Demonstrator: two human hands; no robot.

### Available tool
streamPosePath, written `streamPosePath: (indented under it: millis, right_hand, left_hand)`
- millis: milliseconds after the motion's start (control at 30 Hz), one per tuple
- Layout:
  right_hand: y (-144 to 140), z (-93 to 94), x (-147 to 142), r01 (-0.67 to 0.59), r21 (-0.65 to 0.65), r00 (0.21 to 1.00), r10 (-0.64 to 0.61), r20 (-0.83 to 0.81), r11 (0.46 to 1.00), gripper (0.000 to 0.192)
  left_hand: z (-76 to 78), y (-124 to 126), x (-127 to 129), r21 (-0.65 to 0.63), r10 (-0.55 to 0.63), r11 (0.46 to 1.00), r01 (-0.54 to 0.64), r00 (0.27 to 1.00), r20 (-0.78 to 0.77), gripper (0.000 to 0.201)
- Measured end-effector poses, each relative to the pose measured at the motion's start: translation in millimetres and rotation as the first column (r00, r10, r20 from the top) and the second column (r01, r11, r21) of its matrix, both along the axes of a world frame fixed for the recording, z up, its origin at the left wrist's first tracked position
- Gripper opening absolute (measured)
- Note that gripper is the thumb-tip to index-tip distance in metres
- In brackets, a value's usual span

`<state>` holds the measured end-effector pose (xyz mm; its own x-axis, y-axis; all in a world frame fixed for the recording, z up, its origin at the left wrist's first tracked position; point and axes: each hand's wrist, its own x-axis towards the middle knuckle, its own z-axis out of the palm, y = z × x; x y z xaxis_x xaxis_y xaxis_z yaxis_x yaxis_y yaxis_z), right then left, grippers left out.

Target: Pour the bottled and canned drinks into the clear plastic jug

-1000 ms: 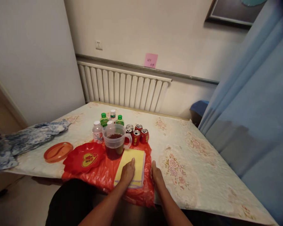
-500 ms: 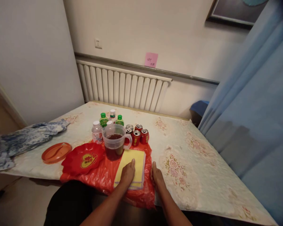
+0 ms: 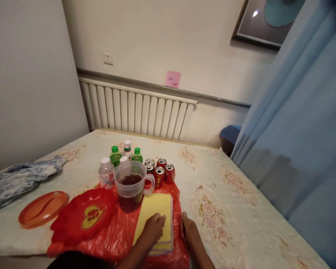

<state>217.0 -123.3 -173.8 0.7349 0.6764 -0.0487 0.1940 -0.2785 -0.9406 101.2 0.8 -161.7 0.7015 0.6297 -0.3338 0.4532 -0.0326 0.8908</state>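
Observation:
My left hand [image 3: 156, 227] rests closed on a stack of yellow sheets [image 3: 156, 205] with pale purple edges; whether they are cloth or paper I cannot tell. Just right of the stack, my right hand [image 3: 192, 231] sits on its side at the edge of a red plastic bag [image 3: 120, 231], thumb up and fingers curled. Nothing shows in either hand. Behind the stack stands a clear plastic jug [image 3: 130, 186] with dark reddish-brown liquid. Left of it lies a red scalloped plate [image 3: 70, 220] with a gold heart.
Several red drink cans [image 3: 159, 177] stand behind the jug's handle. Several bottles, including a green-capped bottle [image 3: 115, 157], are grouped behind the jug. An orange lid [image 3: 43, 209] and blue-patterned fabric [image 3: 25, 177] lie left. A blue curtain [image 3: 296, 149] hangs right; a radiator [image 3: 137, 112] lines the wall.
The view has tilted up and shifted, so the table things appear lower and larger. My left hand remains on the yellow stack and my right hand beside it.

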Motion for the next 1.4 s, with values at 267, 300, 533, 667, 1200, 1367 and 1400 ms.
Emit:
streamPosePath:
  millis: [267, 300, 533, 667, 1200, 1367, 1400]
  right_hand:
    - [-7, 5.1, 4, 0.016, 0.012, 0.999, -0.016, -0.034, 1.000, 0.043]
    - [-3, 7.6, 8, 0.024, 0.008, 0.999, -0.024, -0.021, 1.000, 0.039]
    - [50, 40.9, 41, 0.047, 0.024, 0.981, -0.051, 0.189, 0.999, 0.015]
    - [92, 62.3, 57, 0.131, 0.105, 0.933, -0.158, 0.324, 0.986, 0.026]
    - [174, 53.7, 111, 0.036, 0.085, 0.879, -0.071, 0.472, 0.996, 0.089]
    - [178, 49.6, 114, 0.018, 0.089, 0.875, -0.058, 0.480, 0.996, 0.087]
    - [178, 48.5, 115, 0.014, 0.091, 0.875, -0.056, 0.482, 0.996, 0.087]
  left_hand:
    - [17.5, 28, -10, -0.175, -0.371, 0.897, 0.405, 0.907, 0.200, 0.024]
    - [18.3, 33, -12, -0.197, -0.395, 0.875, 0.443, 0.887, 0.241, 0.025]
    - [3.4, 57, -26, -0.385, -0.340, 0.728, 0.567, 0.786, 0.515, 0.030]
    - [-5.0, 63, -33, -0.432, -0.273, 0.651, 0.625, 0.723, 0.634, 0.028]
    - [28.5, 67, -49, -0.433, -0.296, 0.612, 0.662, 0.699, 0.651, 0.027]
    - [20.3, 66, -47, -0.456, -0.270, 0.609, 0.649, 0.710, 0.650, 0.031]
    - [17.0, 65, -46, -0.457, -0.264, 0.606, 0.651, 0.707, 0.656, 0.031]
